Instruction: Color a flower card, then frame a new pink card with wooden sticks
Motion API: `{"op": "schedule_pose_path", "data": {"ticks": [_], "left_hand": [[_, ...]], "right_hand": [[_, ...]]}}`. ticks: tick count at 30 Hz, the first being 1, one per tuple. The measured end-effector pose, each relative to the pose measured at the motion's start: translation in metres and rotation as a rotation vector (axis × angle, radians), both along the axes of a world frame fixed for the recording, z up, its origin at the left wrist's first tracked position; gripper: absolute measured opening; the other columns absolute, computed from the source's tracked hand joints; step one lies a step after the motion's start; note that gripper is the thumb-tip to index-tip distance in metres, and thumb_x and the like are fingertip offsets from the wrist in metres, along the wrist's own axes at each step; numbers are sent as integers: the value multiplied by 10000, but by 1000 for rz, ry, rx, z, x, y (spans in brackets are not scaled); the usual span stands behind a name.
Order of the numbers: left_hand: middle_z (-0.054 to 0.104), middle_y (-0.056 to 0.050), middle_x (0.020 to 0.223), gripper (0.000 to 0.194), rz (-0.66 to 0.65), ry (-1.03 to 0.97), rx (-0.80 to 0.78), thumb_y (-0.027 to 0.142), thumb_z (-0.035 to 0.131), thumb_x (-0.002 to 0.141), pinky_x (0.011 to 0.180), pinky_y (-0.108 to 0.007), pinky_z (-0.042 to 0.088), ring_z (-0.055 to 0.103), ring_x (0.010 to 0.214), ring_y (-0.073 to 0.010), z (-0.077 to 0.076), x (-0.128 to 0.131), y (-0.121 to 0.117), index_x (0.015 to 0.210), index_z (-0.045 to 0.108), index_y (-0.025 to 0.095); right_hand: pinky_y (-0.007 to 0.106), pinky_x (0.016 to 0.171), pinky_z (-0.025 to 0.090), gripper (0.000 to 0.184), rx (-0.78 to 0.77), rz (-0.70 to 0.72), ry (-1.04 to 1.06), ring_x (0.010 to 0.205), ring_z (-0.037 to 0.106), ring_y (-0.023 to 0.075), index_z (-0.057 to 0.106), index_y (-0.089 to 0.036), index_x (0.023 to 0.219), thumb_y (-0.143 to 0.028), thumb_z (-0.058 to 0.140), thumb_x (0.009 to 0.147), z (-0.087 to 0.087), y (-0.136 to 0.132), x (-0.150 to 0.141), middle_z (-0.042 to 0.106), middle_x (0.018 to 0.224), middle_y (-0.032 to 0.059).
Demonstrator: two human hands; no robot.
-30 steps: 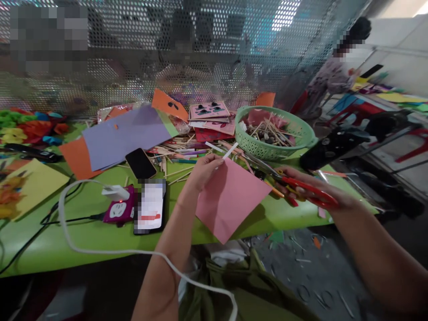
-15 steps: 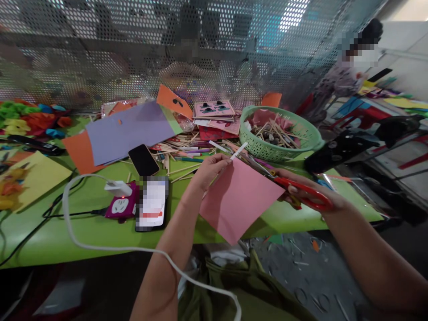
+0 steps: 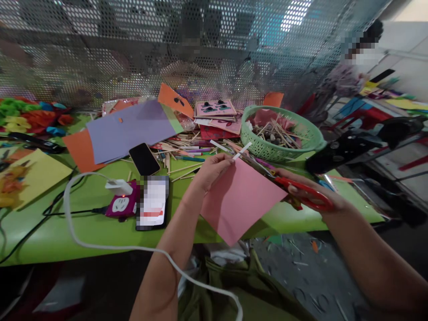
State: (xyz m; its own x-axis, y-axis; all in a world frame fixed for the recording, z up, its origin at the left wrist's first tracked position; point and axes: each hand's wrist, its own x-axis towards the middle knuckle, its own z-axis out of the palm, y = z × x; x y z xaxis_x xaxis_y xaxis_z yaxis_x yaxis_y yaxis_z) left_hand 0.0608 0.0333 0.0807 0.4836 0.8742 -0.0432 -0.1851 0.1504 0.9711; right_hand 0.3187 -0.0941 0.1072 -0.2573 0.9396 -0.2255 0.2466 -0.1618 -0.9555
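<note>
My left hand [image 3: 214,172] is closed on the upper left edge of a pink sheet of paper [image 3: 241,201], pinching it between thumb and fingers. A narrow white strip [image 3: 242,150] juts out beyond the fingertips at the sheet's top corner. My right hand [image 3: 297,183] is wrapped around red-handled scissors [image 3: 309,194]. Their blades run up and left along the paper's upper right edge, toward the strip; I cannot tell how far apart the blades are. The sheet's lower corner hangs over the front edge of the green table [image 3: 113,245].
A green basket [image 3: 267,149] of sticks and stones stands behind the paper. Two phones [image 3: 144,159], a purple power socket [image 3: 123,205] and a white cable [image 3: 117,246] lie left. Purple sheets [image 3: 132,129] and stacked cards [image 3: 214,109] sit behind. A person [image 3: 347,76] is at far right.
The pink sheet and the white strip have shifted slightly to the right with my left hand. My right hand and the scissors stay nearly in place.
</note>
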Motion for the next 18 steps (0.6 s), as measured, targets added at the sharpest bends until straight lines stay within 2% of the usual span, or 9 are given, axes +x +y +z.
{"op": "schedule_pose_path", "data": {"ticks": [3, 6, 9, 15, 18], "left_hand": [[463, 53, 621, 128, -26, 27, -9, 234, 673, 717, 596, -222, 308, 368, 584, -80, 2, 2, -1, 638, 587, 180], [485, 54, 640, 143, -36, 37, -16, 242, 666, 709, 605, -224, 311, 367, 590, -76, 3, 3, -2, 628, 564, 182], [477, 60, 634, 93, -58, 26, -13, 225, 640, 703, 636, -224, 329, 388, 613, -82, 2, 5, -2, 646, 581, 182], [456, 66, 620, 75, -75, 24, 33, 241, 625, 687, 677, -241, 351, 397, 631, -89, -2, 6, -2, 653, 587, 186], [456, 64, 623, 89, -79, 38, 39, 267, 629, 690, 690, -252, 357, 411, 645, -97, -3, 6, -2, 667, 591, 190]], "right_hand": [[261, 406, 286, 728, -21, -27, -11, 491, 363, 109, 591, -309, 1468, -685, 740, 863, -3, 1, -3, 561, 747, -19], [256, 395, 255, 752, -46, -64, -36, 477, 356, 104, 577, -319, 1484, -697, 737, 853, -7, 1, -3, 573, 741, -24], [252, 399, 271, 778, -49, -112, -98, 493, 393, 110, 553, -321, 1524, -705, 709, 865, -9, 0, -3, 637, 804, 0], [247, 401, 319, 874, -65, -117, -210, 507, 446, 100, 503, -325, 1588, -729, 704, 839, -7, 3, -2, 738, 1093, 78], [250, 406, 341, 863, -20, -149, -226, 517, 491, 116, 566, -312, 1542, -735, 717, 806, -9, 3, -6, 748, 1076, 89]]}}
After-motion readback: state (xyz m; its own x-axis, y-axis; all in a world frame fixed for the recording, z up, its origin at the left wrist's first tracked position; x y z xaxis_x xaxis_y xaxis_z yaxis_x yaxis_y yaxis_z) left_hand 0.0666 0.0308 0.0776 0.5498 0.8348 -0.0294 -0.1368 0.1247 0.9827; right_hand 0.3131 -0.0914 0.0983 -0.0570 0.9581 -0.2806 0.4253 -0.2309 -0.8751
